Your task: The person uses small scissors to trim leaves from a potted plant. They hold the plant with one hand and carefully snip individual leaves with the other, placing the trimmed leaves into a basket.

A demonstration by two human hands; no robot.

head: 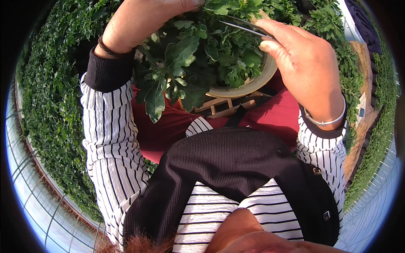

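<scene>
My right hand pinches slim metal tweezers between thumb and fingers. Their two tips stand apart and point left over the leaves. My left hand reaches past the top edge of the view, its fingertips at the foliage and mostly cut off. Whether it grips a stem cannot be seen. Below it, a large-leaved plant with small round buds, like a chrysanthemum, hangs over my lap. Behind that, a round, pale basket or bowl holds lobed green leafy sprigs.
Under the bowl are wooden slats, between my red-trousered legs. Dense green plants fill the left side. On the right, a brown strip of ground runs beside another plant row. Dark cloth lies at upper right.
</scene>
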